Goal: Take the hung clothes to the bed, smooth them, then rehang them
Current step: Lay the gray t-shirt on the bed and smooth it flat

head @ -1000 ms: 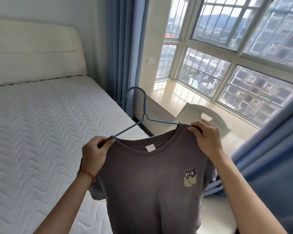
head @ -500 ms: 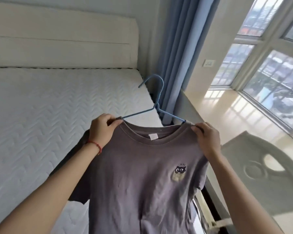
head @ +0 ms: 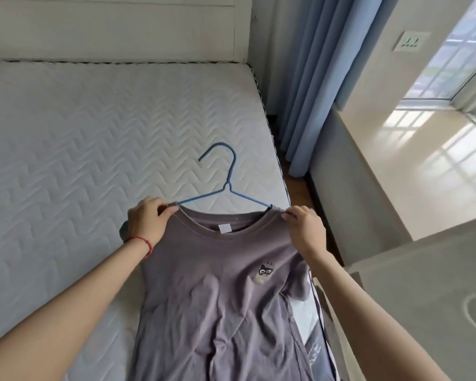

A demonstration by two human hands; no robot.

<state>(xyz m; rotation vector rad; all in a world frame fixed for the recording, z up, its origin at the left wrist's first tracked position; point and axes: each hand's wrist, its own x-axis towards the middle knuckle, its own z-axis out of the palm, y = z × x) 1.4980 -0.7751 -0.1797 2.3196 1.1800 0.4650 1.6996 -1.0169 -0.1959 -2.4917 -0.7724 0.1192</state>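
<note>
A grey T-shirt (head: 217, 298) with a small cat patch on the chest hangs on a blue wire hanger (head: 226, 185). It is spread over the right side of the white quilted mattress (head: 66, 149), its lower part draping toward me. My left hand (head: 147, 221) pinches the shirt's left shoulder at the hanger end. My right hand (head: 304, 229) pinches the right shoulder in the same way. The hanger hook points away from me over the mattress.
A cream headboard (head: 116, 28) stands at the far end of the bed. Blue curtains (head: 322, 78) hang to the right, beside a pale window ledge (head: 412, 166). A white plastic chair (head: 429, 298) sits close at the lower right, next to the bed's edge.
The view has turned from the window toward the bed. Both hands have carried the shirt on its hanger down and over the mattress, keeping the same hold on the shoulders.
</note>
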